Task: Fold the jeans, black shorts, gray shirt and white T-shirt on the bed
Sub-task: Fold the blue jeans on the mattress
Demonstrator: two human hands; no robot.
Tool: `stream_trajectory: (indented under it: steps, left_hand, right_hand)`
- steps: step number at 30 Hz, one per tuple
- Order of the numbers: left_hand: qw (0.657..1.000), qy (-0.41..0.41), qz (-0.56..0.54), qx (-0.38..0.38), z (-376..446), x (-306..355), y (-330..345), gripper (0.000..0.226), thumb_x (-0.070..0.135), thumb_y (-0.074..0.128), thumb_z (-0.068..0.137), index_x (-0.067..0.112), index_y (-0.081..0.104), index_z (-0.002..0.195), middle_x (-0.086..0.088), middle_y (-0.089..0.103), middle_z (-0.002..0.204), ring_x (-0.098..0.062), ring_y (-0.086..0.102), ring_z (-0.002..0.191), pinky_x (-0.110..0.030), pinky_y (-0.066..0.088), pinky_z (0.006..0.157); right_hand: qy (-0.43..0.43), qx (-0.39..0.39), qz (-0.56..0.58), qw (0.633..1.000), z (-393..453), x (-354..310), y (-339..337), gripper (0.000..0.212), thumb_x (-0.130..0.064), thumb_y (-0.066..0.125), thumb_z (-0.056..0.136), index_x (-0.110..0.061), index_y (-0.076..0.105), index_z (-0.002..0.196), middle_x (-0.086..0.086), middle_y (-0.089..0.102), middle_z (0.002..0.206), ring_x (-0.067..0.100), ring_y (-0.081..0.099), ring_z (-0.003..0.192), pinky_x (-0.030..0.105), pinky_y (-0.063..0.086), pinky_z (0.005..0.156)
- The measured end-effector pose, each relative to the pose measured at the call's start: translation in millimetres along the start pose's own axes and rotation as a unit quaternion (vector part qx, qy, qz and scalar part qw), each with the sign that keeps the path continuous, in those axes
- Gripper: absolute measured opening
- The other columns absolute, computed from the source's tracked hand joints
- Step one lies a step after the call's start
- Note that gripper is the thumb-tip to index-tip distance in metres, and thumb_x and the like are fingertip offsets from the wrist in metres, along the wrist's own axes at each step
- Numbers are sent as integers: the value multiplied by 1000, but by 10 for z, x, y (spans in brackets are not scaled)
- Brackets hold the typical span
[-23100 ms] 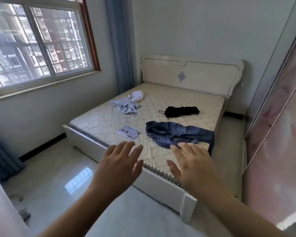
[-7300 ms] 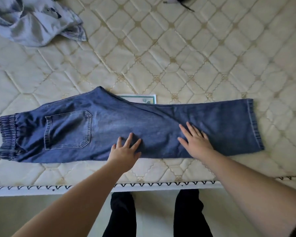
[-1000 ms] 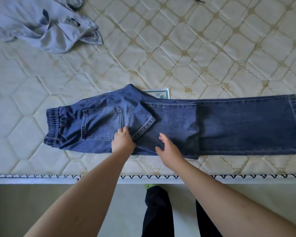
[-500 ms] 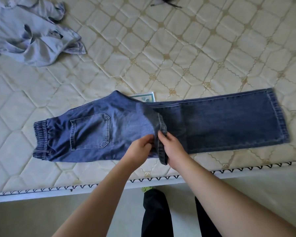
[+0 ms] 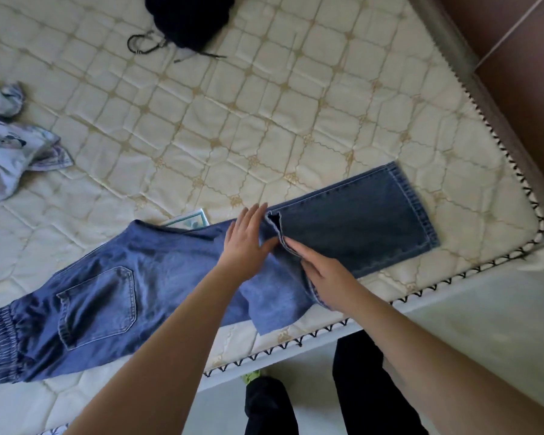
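black shorts (image 5: pixel 189 18) top centre, gray shirt (image 5: pixel 10 152) left edge, card (image 5: pixel 190 219) peeking from under jeans (image 5: pixel 113 296) across lower frame; left hand (image 5: pixel 248 243) flat, fingers straight, right hand (image 5: pixel 327 277) flat on the denim fold.

No legible text, label, brand, number or sign is showing in the head view. A card (image 5: pixel 190 219) with a green border is lying on the mattress (image 5: pixel 264 120), mostly under the jeans (image 5: pixel 113 296); its print is too small to read. The gray shirt (image 5: pixel 10 152) is showing a small printed motif, possibly a cartoon figure, without readable lettering.
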State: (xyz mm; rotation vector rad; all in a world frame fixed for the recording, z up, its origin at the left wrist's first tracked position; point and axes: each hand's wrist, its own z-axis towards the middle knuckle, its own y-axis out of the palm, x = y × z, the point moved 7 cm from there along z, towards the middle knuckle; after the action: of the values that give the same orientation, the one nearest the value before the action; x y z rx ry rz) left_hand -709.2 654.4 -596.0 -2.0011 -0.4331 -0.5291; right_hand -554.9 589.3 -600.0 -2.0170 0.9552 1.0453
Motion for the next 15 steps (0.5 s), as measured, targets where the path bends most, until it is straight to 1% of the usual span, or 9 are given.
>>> stream_trajectory:
  steps: [2,3,4,5,6,7,11,13,15]
  left_hand:
    - [996,57,57,-49,242,239,56,54,32,58,96,17,40,144,1,27,158,-19,17,148,-40,14,119]
    - [993,78,69,-59,348,368,73,41,29,59,95,14,51,132,-1,41,149,-22,30,142,-36,23,114]
    - [993,86,59,-54,442,489,73,26,25,60,95,14,57,118,-1,55,132,-25,46,127,-29,33,102]
    - [996,73,27,-46,519,600,67,13,24,61,94,18,58,106,4,62,108,-24,55,106,-22,38,84]
    - [998,53,-10,-44,588,699,79,7,24,61,94,24,55,98,10,60,89,-22,56,88,-19,37,70]
    - [998,45,-30,-42,662,806,107,8,25,61,94,28,53,94,12,55,78,-19,54,78,-21,35,62]
    - [994,96,-2,-49,962,1344,380,5,27,60,94,26,59,98,12,55,75,-15,54,74,-25,35,61]
    - [993,104,-7,-58,1132,1541,524,6,28,60,94,27,60,99,11,59,78,-14,56,75,-25,37,63]
    - [993,101,-12,-58,1315,1708,670,4,28,61,93,30,59,97,17,57,74,-9,55,71,-23,38,61]
  right_hand:
    - [14,-5,-26,1000,-92,117,-226,50,-26,36,105,-61,28,140,-21,47,144,-1,44,130,20,33,108]
    - [30,-2,-41,999,-139,196,-340,47,-29,36,105,-59,27,140,-17,51,142,5,50,126,25,38,106]
    - [51,12,-51,997,-182,289,-465,44,-33,37,104,-56,28,141,-12,55,139,10,55,122,29,43,101]
    - [74,34,-47,996,-226,386,-597,42,-36,39,104,-51,29,142,-10,58,134,14,58,119,32,47,96]
    - [95,56,-31,993,-270,477,-719,42,-38,42,102,-45,32,142,-10,60,130,15,60,116,32,48,92]
    - [114,67,-13,991,-308,553,-824,43,-39,47,101,-40,35,142,-12,62,126,14,61,113,31,49,89]
    - [171,66,-25,983,-410,861,-1109,45,-33,71,86,-25,50,125,-7,67,111,13,64,99,26,47,78]
    - [203,117,-44,971,-427,1019,-1325,32,-27,72,84,-18,55,110,-1,68,97,18,64,88,28,44,69]
    - [234,180,-70,953,-466,1191,-1637,18,-25,66,89,-15,52,92,1,60,78,23,59,74,31,39,61]
